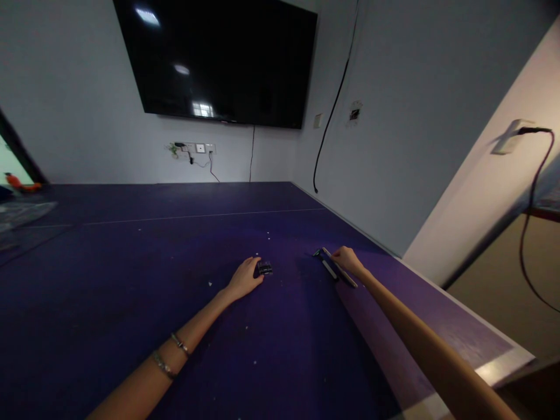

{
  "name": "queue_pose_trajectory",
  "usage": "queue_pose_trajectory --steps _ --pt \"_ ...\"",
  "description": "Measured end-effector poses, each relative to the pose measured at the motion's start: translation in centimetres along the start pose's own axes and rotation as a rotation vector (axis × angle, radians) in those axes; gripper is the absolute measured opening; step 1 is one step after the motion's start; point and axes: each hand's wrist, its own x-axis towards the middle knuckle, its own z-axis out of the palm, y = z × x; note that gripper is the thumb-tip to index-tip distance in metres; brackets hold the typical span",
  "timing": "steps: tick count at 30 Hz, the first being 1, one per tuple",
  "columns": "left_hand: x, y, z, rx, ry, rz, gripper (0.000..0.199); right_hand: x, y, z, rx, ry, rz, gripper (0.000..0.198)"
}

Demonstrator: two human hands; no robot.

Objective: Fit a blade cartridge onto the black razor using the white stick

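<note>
My left hand [245,279], two bracelets on its forearm, has thumb and fingers closed round the edges of a small dark block [265,268] with light markings. The block rests on the purple table top; its exact kind is too small to tell. Farther right, my right hand [346,259] pinches a slim light-edged stick [350,280] near its far end, and the stick lies slanted on the table. Beside it on the left, almost parallel, lies a thin dark tool [329,269] with a pale strip and a small greenish head. No finger is seen on that tool.
The purple table top [131,280] bears scattered white specks and a seam line. A black cable [330,116] hangs down the wall near the table's right edge. A wall-mounted television [227,64] is above sockets [200,148]. Clear plastic [26,214] lies at far left.
</note>
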Motion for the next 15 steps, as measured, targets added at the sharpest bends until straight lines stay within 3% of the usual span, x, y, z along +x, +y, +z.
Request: queue_pose_trajectory --steps 8,15 --pt "0.1 0.1 0.1 -0.058 0.020 -0.008 0.049 -0.4 -0.2 -0.2 -0.003 0.010 0.013 0.022" --pt "0.1 0.1 0.1 -0.121 0.021 -0.012 0.048 -0.9 -0.8 -2.5 -0.011 0.053 -0.038 0.027"
